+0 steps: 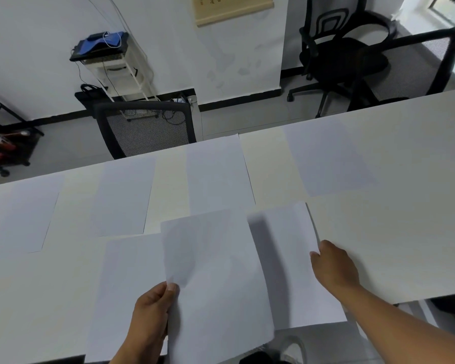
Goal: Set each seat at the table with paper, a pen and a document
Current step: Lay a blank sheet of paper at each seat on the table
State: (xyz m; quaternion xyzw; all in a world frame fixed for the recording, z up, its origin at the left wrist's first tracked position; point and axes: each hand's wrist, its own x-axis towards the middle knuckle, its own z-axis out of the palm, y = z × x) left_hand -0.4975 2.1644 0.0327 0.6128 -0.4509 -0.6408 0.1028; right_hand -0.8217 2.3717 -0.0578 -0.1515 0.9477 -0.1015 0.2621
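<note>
Several blank white sheets lie in a row along the far side of the cream table (394, 232), among them one at the far right (329, 161) and one in the middle (216, 177). My left hand (153, 308) pinches a stack of white paper (216, 285) by its left edge and holds it lifted over the near side. Under the stack, another sheet (126, 292) lies flat on the near left. My right hand (331, 264) holds the right edge of a sheet (292, 261) lying at the near edge of the table. No pen or printed document is in view.
A black mesh chair (145, 130) is tucked in at the far side, and two more black chairs (352, 56) stand at the far right. A small white shelf with a blue device (103, 46) stands by the wall. A black cart (5, 143) is at the far left.
</note>
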